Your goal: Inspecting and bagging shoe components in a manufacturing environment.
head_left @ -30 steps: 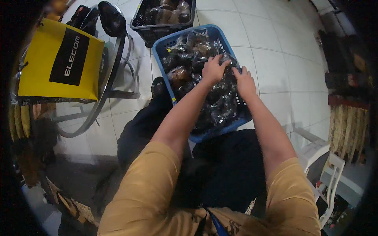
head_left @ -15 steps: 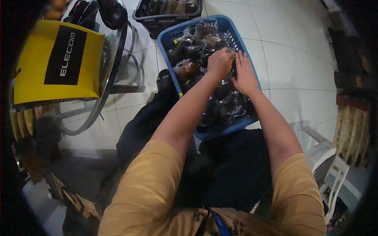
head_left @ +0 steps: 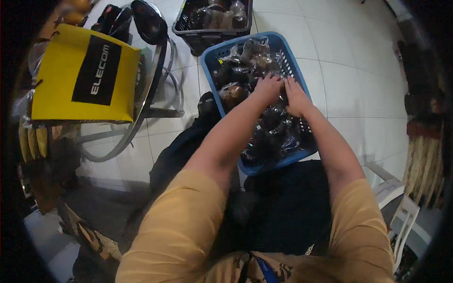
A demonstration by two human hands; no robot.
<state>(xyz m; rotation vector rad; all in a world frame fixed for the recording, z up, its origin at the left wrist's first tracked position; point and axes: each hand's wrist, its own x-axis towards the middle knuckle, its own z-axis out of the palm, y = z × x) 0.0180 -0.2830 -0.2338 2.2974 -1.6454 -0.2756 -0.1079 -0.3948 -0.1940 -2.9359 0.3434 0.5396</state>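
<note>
A blue plastic basket (head_left: 210, 85) holds several dark and brown items wrapped in clear plastic (head_left: 276, 122); what they are is hard to make out. My left hand (head_left: 268, 89) lies over the middle of the wrapped items, fingers spread and pressed against them. Beside it, along the basket's right side, my right hand (head_left: 297, 98) rests with its fingers stretched forward over the wrapped items. The fingertips of the two hands are close together, and nothing shows gripped in either. A brown wrapped piece (head_left: 232, 93) lies left of my hands.
A black crate (head_left: 212, 35) with more wrapped items stands behind the basket. On the left, a yellow bag (head_left: 61, 80) sits on a glass table with a curved metal frame (head_left: 150, 89). A white plastic chair (head_left: 401, 212) is at the lower right. White floor tiles (head_left: 349, 89) surround the basket.
My left hand has loosened from a closed grip and its fingers are now spread on the wrapped items. The whole view has shifted, with the scene lying lower and further right.
</note>
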